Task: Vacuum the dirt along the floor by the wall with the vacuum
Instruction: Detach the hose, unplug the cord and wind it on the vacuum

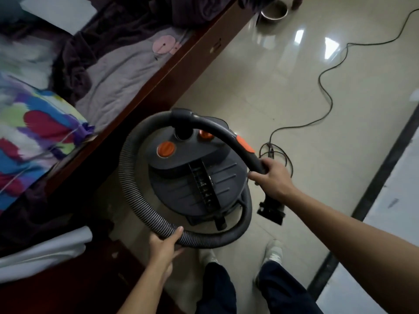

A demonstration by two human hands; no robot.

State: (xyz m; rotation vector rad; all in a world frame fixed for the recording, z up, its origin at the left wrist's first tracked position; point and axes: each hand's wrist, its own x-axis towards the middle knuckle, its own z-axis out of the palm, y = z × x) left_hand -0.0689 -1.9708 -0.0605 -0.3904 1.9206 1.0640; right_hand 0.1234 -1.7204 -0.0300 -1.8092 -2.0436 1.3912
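Grey ribbed hose (133,196), fingers of left hand (164,244) and right hand (273,179) curled round it, rings the dark round canister vacuum (199,180) on the tiled floor (283,75); tugging could topple it or snag the black cord (326,91).

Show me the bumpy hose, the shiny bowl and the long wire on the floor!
hose (127,177): head view, on its ribbed left bend.
metal bowl (274,10): head view, on its inside, at the top edge.
cord (319,78): head view, on a bend lying on the tiles.

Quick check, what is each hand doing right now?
Left hand: grips the ribbed hose.
Right hand: grips the rigid handle tube above the nozzle.
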